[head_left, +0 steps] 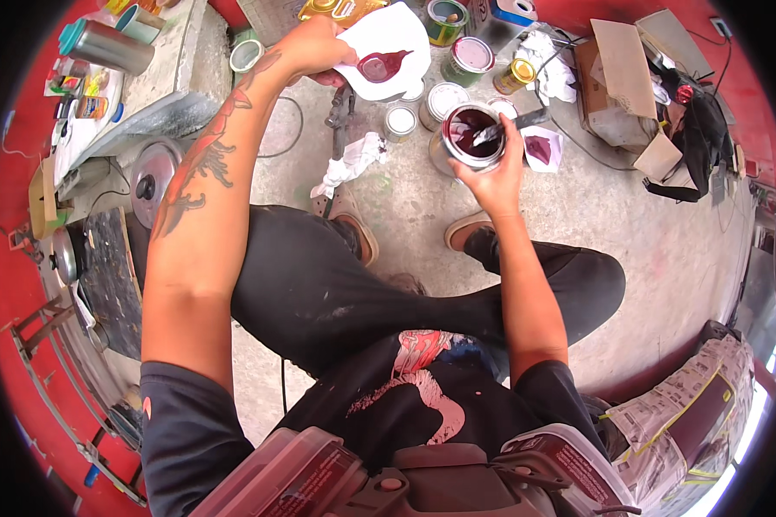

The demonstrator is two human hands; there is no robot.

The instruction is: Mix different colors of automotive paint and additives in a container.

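My left hand [323, 52] grips a white paper sheet [403, 30] with a wet dark red paint patch on it, up above the floor. My right hand [496, 168] holds an open metal can [457, 156] of dark maroon paint, along with a dark-handled tool [517, 121] whose tip is inside the can. Just right of the can lies a small white paper [550, 148] with a maroon swatch. Several cans stand around it, including a pink-rimmed green can [466, 69], a small white can [400, 126] and a yellow tin [513, 77].
Cardboard boxes and a black bag [694, 155] are at right. A grey ledge [181, 86] with bottles is at upper left, near a metal lid [153, 177]. A crumpled rag [353, 164] and cables lie on the floor. A newspaper-covered piece [681, 422] is at lower right.
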